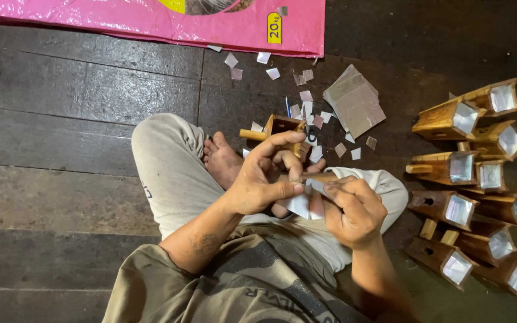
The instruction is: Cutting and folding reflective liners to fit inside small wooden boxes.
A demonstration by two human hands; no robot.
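Observation:
I sit cross-legged on a dark plank floor. My left hand (264, 176) pinches a small pale mirror-like piece (299, 204) between thumb and fingers. My right hand (354, 209) grips a thin brown stick-like tool (321, 177) whose tip rests against that piece. Just beyond my hands, by my bare foot (221, 158), stands a small wooden box (279, 127) with a peg on its side. Scattered cut shiny scraps (306, 110) lie around it.
A stack of grey square sheets (354, 101) lies on the floor ahead. Several wooden boxes with mirrored ends (477, 179) are piled at the right. A pink plastic sack (151, 21) lies across the top edge.

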